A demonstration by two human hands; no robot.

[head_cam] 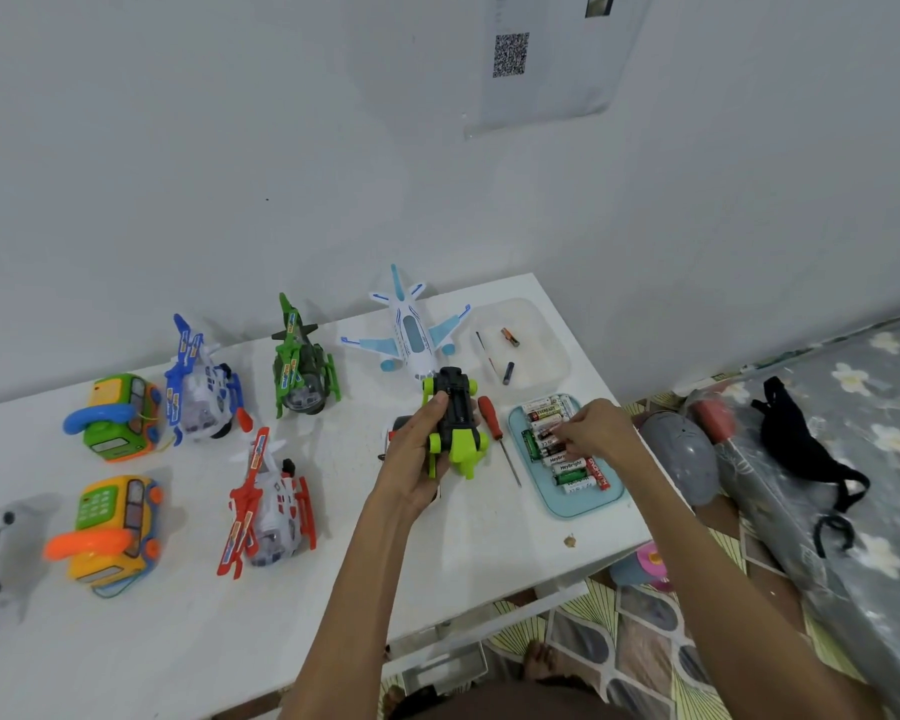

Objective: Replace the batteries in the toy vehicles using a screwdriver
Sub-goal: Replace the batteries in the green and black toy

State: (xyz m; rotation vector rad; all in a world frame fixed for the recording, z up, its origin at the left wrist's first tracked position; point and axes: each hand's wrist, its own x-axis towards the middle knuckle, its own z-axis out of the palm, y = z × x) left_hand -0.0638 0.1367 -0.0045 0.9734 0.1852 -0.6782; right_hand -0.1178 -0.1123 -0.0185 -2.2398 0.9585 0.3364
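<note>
As left hand [415, 462] grips lime car [458, 426] — underside up — right hand [596, 428] pinches a battery [547, 435].

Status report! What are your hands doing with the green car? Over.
Left hand grips lime-green-and-black plastic toy car, underside up. Right hand pinches a battery in pale blue tray. Red-handled screwdriver lies between, nothing blocking.

Bedroom, floral mattress [894, 407], patterned floor mat [645, 641]
</note>
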